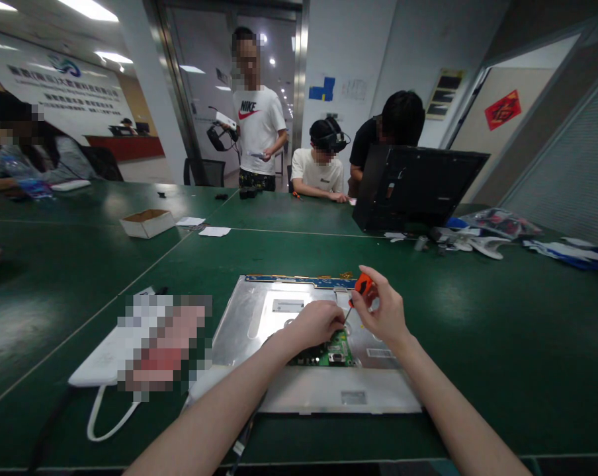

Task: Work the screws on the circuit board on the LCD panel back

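Note:
A silver metal monitor back panel (pixel 259 317) lies flat on the green table (pixel 477 344) in front of me. A green circuit board (pixel 336 350) sits on the panel near its middle. My right hand (pixel 385 311) is closed on a small screwdriver with an orange handle (pixel 362 284), its tip pointing down at the board. My left hand (pixel 316 324) rests curled on the panel just left of the tip, fingers pressed at the board's edge; what they pinch is hidden.
A white device with a looped cable (pixel 105 363) lies left of the panel. A black monitor shell (pixel 413 188), loose parts and bags (pixel 497 221) sit at the back right. A cardboard box (pixel 147 223) and papers lie back left. Several people are at the far side.

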Demonstrator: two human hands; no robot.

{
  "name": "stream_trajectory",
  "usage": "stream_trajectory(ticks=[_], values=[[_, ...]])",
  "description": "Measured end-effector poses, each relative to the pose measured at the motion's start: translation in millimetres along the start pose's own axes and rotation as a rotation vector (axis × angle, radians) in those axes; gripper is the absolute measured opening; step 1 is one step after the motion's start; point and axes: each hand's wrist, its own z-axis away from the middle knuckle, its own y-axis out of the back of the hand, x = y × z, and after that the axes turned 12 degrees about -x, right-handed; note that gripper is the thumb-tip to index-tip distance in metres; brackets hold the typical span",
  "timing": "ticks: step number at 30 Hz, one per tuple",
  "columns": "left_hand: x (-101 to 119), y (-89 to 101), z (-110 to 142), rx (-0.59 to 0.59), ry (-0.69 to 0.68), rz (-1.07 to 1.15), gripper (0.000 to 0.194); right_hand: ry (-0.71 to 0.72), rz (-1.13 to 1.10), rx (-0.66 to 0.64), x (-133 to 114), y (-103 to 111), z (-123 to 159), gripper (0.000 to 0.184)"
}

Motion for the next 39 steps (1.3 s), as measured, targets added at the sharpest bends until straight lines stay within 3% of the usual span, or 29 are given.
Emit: stream_trajectory(ticks=[14, 22, 32, 39], values=[[-1.0, -0.4, -1.4, -0.008, 0.002, 0.019, 0.008, -0.017, 0.075, 0.05, 2.2, -2.4, 0.4, 0.042], [0.3, 1.4, -0.6, -0.016, 0.006, 0.022, 0.01, -0.037, -0.049, -0.045, 1.5, 0.1, 1.6, 0.049], [-1.5, -1.7, -1.4, 0.0, -0.002, 0.022, 0.008, -0.02, 0.024, 0.037, 2.9, -3.5, -0.1, 0.042], [-0.5, 0.2, -0.6, -0.007, 0.008, 0.033, 0.008, -0.026, -0.023, 0.001, 3.4, -2.7, 1.3, 0.044]])
